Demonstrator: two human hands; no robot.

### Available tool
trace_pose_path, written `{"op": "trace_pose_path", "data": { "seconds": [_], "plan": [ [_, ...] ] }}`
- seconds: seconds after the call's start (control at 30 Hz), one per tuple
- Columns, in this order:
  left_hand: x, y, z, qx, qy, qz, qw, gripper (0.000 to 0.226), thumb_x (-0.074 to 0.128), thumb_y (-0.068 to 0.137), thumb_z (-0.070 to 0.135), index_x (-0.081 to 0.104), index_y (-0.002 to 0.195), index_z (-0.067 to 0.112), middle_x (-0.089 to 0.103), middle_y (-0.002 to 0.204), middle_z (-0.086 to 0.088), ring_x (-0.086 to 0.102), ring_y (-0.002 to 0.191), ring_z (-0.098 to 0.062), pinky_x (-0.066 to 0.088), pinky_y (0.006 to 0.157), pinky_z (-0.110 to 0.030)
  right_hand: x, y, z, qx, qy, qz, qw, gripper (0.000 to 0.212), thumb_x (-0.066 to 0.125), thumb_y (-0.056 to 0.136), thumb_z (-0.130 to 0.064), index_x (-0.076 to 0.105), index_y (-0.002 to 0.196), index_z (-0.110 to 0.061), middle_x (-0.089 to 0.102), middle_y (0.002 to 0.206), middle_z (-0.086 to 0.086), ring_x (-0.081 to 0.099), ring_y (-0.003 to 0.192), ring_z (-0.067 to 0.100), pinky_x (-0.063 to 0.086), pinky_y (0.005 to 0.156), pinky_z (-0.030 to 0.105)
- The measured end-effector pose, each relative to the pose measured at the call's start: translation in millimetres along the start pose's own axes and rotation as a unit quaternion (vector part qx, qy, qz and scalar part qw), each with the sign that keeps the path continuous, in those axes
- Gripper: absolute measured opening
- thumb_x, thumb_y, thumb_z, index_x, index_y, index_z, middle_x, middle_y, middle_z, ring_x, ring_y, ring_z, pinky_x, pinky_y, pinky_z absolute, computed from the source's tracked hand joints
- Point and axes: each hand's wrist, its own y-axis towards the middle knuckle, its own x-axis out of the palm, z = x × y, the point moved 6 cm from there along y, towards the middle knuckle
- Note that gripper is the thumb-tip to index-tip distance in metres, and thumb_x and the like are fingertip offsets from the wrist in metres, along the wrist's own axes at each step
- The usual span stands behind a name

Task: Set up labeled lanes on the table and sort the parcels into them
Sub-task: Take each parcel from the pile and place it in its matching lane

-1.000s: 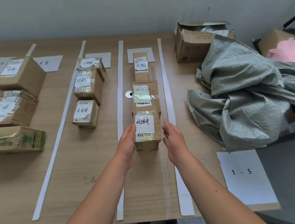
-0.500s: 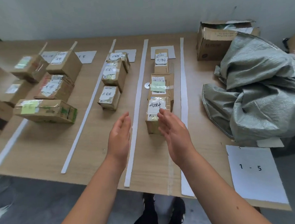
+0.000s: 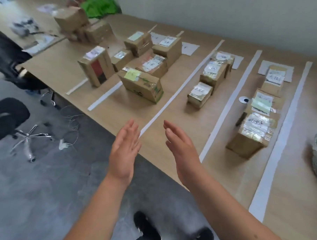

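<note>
Left hand (image 3: 123,154) and right hand (image 3: 182,153) hover empty, palms facing, near the table (image 3: 173,142) edge.

Soft, even daylight fills the room. Small pale shadows sit beside the brown cardboard boxes (image 3: 141,86) on the light wooden surface (image 3: 126,111). Everything looks a bit smeared, most at the edges, where straight lines bend.

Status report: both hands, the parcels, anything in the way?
Left hand open, empty. Right hand open, empty. Parcels lie in lanes between white strips, none touched. Nothing blocks the hands.
</note>
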Motion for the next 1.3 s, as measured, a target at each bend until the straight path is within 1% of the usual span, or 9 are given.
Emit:
{"op": "trace_pose_path", "data": {
  "seconds": [0.07, 0.2, 0.4, 0.53, 0.7, 0.8, 0.93, 1.0, 1.3],
  "plan": [
    [-42, 7, 10, 0.012, -0.027, 0.016, 0.999, 0.053, 0.057, 0.102, 0.053, 0.053, 0.150, 0.031, 0.058, 0.155, 0.004, 0.054, 0.144, -0.013, 0.039, 0.124, -0.045, 42, 11, 5, 0.003, -0.024, -0.032, 0.999, 0.049, 0.065, 0.098, -0.047, 0.062, 0.145, -0.036, 0.061, 0.145, -0.025, 0.054, 0.126, -0.019, 0.040, 0.122, 0.032],
    [-136, 23, 34, 0.034, -0.048, 0.053, 0.997, 0.054, 0.054, 0.096, 0.053, 0.056, 0.147, 0.035, 0.059, 0.154, 0.006, 0.055, 0.144, -0.013, 0.039, 0.123, -0.045, 140, 36, 18, 0.005, -0.050, -0.083, 0.995, 0.040, 0.058, 0.108, -0.032, 0.060, 0.148, -0.034, 0.059, 0.148, -0.022, 0.052, 0.125, -0.021, 0.040, 0.123, 0.033],
    [-269, 51, 84, 0.079, -0.055, 0.097, 0.991, 0.051, 0.051, 0.096, 0.052, 0.056, 0.145, 0.037, 0.059, 0.153, 0.006, 0.056, 0.143, -0.010, 0.039, 0.124, -0.044, 285, 68, 37, 0.004, -0.057, -0.157, 0.986, 0.029, 0.062, 0.105, -0.039, 0.062, 0.134, -0.043, 0.063, 0.142, -0.025, 0.056, 0.130, -0.012, 0.041, 0.124, 0.038],
    [-334, 71, 116, 0.108, -0.058, 0.118, 0.985, 0.051, 0.049, 0.098, 0.051, 0.055, 0.147, 0.037, 0.058, 0.155, 0.006, 0.055, 0.143, -0.010, 0.038, 0.124, -0.045, 362, 90, 37, -0.002, -0.056, -0.195, 0.979, 0.042, 0.065, 0.093, -0.051, 0.063, 0.135, -0.045, 0.062, 0.146, -0.024, 0.054, 0.136, -0.008, 0.040, 0.125, 0.039],
    [-382, 119, 148, 0.134, -0.058, 0.115, 0.983, 0.051, 0.048, 0.099, 0.052, 0.054, 0.147, 0.038, 0.057, 0.156, 0.007, 0.054, 0.144, -0.008, 0.037, 0.125, -0.045, 431, 133, 27, -0.019, -0.054, -0.210, 0.976, 0.040, 0.066, 0.101, -0.042, 0.064, 0.140, -0.040, 0.064, 0.146, -0.021, 0.055, 0.136, -0.006, 0.039, 0.125, 0.039],
    [-401, 162, 163, 0.146, -0.058, 0.115, 0.981, 0.051, 0.049, 0.099, 0.053, 0.054, 0.148, 0.039, 0.057, 0.156, 0.008, 0.053, 0.145, -0.009, 0.037, 0.126, -0.045, 462, 171, 21, -0.034, -0.057, -0.203, 0.977, 0.045, 0.065, 0.092, -0.047, 0.065, 0.137, -0.041, 0.066, 0.142, -0.023, 0.056, 0.134, -0.007, 0.041, 0.123, 0.037],
    [-425, 231, 183, 0.162, -0.042, 0.103, 0.981, 0.048, 0.051, 0.100, 0.054, 0.054, 0.147, 0.043, 0.057, 0.156, 0.013, 0.052, 0.145, -0.006, 0.037, 0.125, -0.044, 500, 242, 20, -0.035, -0.051, -0.197, 0.978, 0.038, 0.064, 0.105, -0.036, 0.064, 0.142, -0.036, 0.066, 0.143, -0.020, 0.059, 0.131, -0.008, 0.040, 0.124, 0.038],
    [-439, 272, 193, 0.160, -0.035, 0.105, 0.981, 0.048, 0.051, 0.099, 0.054, 0.054, 0.145, 0.043, 0.057, 0.156, 0.014, 0.053, 0.143, -0.005, 0.037, 0.125, -0.044, 522, 284, 16, -0.039, -0.049, -0.197, 0.978, 0.038, 0.063, 0.105, -0.036, 0.063, 0.143, -0.037, 0.065, 0.144, -0.021, 0.059, 0.131, -0.007, 0.041, 0.123, 0.038],
    [-504, 431, 249, 0.136, -0.030, 0.111, 0.984, 0.045, 0.053, 0.098, 0.054, 0.057, 0.142, 0.045, 0.056, 0.158, 0.011, 0.053, 0.144, -0.007, 0.037, 0.126, -0.045, 619, 445, -7, -0.013, -0.027, -0.189, 0.982, 0.021, 0.057, 0.108, -0.037, 0.067, 0.125, -0.044, 0.063, 0.146, -0.015, 0.057, 0.138, 0.006, 0.043, 0.122, 0.042]
  ]
}}
